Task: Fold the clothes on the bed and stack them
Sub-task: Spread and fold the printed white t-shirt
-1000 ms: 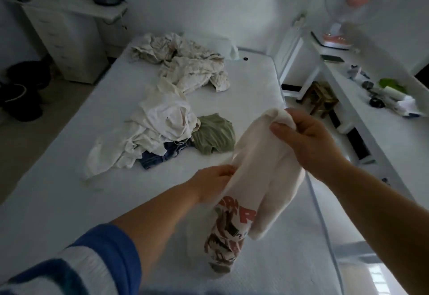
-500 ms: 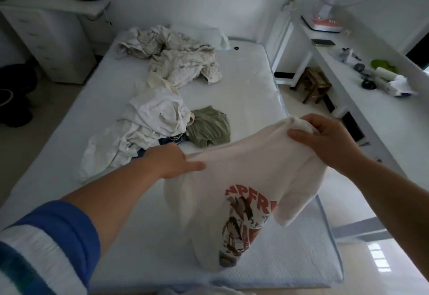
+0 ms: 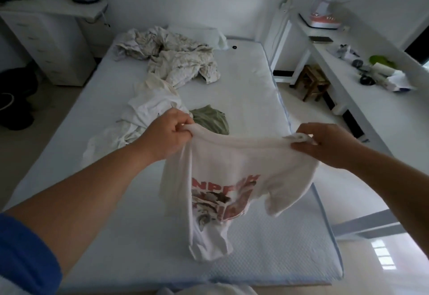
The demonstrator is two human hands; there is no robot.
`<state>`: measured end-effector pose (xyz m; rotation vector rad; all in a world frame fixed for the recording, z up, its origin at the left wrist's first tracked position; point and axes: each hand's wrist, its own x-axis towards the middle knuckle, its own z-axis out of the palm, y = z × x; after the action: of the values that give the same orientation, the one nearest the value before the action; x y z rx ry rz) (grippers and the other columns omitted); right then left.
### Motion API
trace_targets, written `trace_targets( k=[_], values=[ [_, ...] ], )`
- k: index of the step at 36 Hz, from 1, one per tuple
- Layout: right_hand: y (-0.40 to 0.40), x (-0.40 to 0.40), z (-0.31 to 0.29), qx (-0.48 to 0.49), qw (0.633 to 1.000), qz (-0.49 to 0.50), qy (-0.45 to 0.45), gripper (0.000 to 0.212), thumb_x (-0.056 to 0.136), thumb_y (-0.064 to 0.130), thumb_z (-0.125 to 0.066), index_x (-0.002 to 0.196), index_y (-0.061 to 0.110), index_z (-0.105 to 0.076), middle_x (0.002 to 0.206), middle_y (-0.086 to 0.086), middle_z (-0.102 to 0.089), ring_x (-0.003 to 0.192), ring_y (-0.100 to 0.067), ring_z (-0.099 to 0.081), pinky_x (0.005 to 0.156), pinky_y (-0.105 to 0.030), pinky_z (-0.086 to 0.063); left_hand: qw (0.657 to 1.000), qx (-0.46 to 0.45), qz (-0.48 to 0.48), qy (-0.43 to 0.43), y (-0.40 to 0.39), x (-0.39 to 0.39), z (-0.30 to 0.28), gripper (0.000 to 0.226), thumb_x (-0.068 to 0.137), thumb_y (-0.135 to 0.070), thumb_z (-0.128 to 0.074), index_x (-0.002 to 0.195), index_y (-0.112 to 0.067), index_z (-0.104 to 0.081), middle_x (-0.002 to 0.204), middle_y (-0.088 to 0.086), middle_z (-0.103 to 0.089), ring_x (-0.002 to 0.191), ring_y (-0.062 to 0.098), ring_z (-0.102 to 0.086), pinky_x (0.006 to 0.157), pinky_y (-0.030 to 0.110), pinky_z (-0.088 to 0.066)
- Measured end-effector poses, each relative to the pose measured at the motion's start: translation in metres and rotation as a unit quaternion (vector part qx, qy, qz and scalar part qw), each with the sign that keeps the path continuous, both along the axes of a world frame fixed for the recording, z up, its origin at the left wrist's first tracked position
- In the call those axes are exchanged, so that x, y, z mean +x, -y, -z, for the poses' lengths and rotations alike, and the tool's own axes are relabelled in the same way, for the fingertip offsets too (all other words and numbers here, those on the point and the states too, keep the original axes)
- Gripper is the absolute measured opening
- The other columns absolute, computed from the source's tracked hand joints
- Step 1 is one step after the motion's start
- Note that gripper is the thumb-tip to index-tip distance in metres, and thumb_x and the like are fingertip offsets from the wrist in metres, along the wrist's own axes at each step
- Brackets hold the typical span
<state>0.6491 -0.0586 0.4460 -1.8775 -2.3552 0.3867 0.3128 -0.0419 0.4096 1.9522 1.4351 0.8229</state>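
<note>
Mattress (image 3: 243,90) under crumpled clothes (image 3: 183,62), white desk (image 3: 376,99) alongside.

The bed (image 3: 243,85) is a bare white mattress with a quilted surface, running from 6 o'clock up toward 12. On it, toward 11 o'clock near the head end, lies a crumpled cream sheet (image 3: 176,55) — just beside a white pillow (image 3: 206,37) at 12. A small dark ring (image 3: 234,47) sits on the mattress just right of the pillow. Lower, at about 10 o'clock from the middle, a heap of white clothes (image 3: 144,113) lies rumpled — touching it on its right is a green garment (image 3: 211,120), bunched up.
</note>
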Motion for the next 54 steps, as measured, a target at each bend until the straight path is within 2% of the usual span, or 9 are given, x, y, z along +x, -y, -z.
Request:
trace_targets(
  k=[6,12,20,32,37,40,44,48,54],
  values=[
    [0.001,-0.003,0.018,0.092,0.987,0.068,-0.115,0.010,0.091,0.027,-0.056,0.099,0.028,-0.062,0.077,0.009,-0.056,0.072,-0.016,-0.054,0.062,-0.025,-0.034,0.991,-0.092,-0.007,0.095,-0.001,0.005,-0.003,0.023,0.086,-0.008,-0.055,0.078,-0.030,-0.060,0.069,-0.022,-0.058,0.064,-0.006,-0.050,0.057,0.009,-0.036],
    [0.002,-0.022,0.019,0.150,0.954,0.141,-0.218,0.007,0.093,0.030,-0.051,0.096,0.032,-0.045,0.075,0.021,-0.047,0.066,0.002,-0.045,0.051,-0.018,-0.031,0.975,-0.039,-0.198,0.097,-0.007,0.016,0.012,0.013,0.088,-0.016,-0.058,0.093,-0.023,-0.048,0.084,-0.013,-0.052,0.072,0.000,-0.048,0.055,0.017,-0.035],
    [-0.005,-0.030,-0.021,0.152,0.912,0.153,-0.350,0.006,0.094,0.025,-0.050,0.091,0.026,-0.056,0.076,0.013,-0.054,0.062,0.005,-0.052,0.051,-0.016,-0.040,0.983,0.001,-0.177,0.054,0.002,0.042,0.016,0.018,0.071,-0.040,-0.072,0.063,-0.036,-0.057,0.085,-0.013,-0.050,0.075,-0.001,-0.048,0.060,0.010,-0.028],
    [-0.001,0.006,-0.037,0.183,0.956,0.140,-0.179,0.027,0.079,0.044,-0.065,0.077,0.018,-0.066,0.070,0.001,-0.063,0.066,-0.011,-0.054,0.059,-0.028,-0.045,0.992,-0.017,-0.031,-0.122,0.003,0.019,-0.002,0.010,0.078,-0.036,-0.073,0.078,-0.028,-0.067,0.095,-0.009,-0.051,0.088,0.006,-0.050,0.068,0.011,-0.033],
    [0.004,0.008,-0.036,0.261,0.961,0.014,-0.090,0.033,0.081,0.032,-0.069,0.064,0.003,-0.063,0.059,-0.008,-0.057,0.057,-0.024,-0.052,0.058,-0.028,-0.038,0.975,0.079,-0.087,-0.191,0.005,0.018,-0.001,0.018,0.087,-0.026,-0.064,0.100,-0.015,-0.068,0.104,0.001,-0.054,0.091,0.018,-0.056,0.073,0.028,-0.041],
    [0.005,0.007,-0.039,0.193,0.977,0.020,-0.091,0.036,0.079,0.041,-0.067,0.059,0.012,-0.059,0.055,-0.005,-0.055,0.055,-0.018,-0.051,0.052,-0.024,-0.034,0.960,0.092,-0.138,-0.225,0.005,0.016,0.000,0.017,0.095,-0.029,-0.049,0.102,-0.018,-0.060,0.097,0.002,-0.057,0.084,0.025,-0.058,0.067,0.032,-0.041],
    [0.001,0.006,-0.045,-0.002,0.998,0.015,-0.064,0.026,0.066,0.050,-0.074,0.066,0.028,-0.059,0.066,0.001,-0.059,0.062,-0.012,-0.054,0.055,-0.024,-0.040,0.959,0.063,-0.180,-0.208,0.001,0.012,0.008,0.008,0.096,-0.018,-0.040,0.092,-0.017,-0.046,0.071,-0.001,-0.052,0.067,0.029,-0.054,0.055,0.032,-0.036],
    [-0.002,0.013,-0.040,-0.142,0.988,-0.054,0.026,0.024,0.073,0.037,-0.076,0.075,0.030,-0.054,0.075,0.010,-0.057,0.069,-0.004,-0.051,0.059,-0.021,-0.035,0.969,0.020,-0.215,-0.118,0.000,0.011,0.019,0.013,0.093,-0.009,-0.042,0.103,-0.011,-0.049,0.084,0.003,-0.055,0.074,0.027,-0.052,0.062,0.032,-0.036],
    [-0.006,0.036,-0.009,-0.091,0.990,0.004,0.106,0.026,0.081,0.016,-0.065,0.073,0.030,-0.045,0.078,0.009,-0.048,0.071,-0.005,-0.042,0.055,-0.018,-0.027,0.971,-0.046,-0.226,-0.063,0.002,0.006,0.030,0.009,0.091,-0.017,-0.052,0.094,-0.020,-0.061,0.085,-0.005,-0.056,0.081,0.015,-0.051,0.071,0.026,-0.035]
  ],
)
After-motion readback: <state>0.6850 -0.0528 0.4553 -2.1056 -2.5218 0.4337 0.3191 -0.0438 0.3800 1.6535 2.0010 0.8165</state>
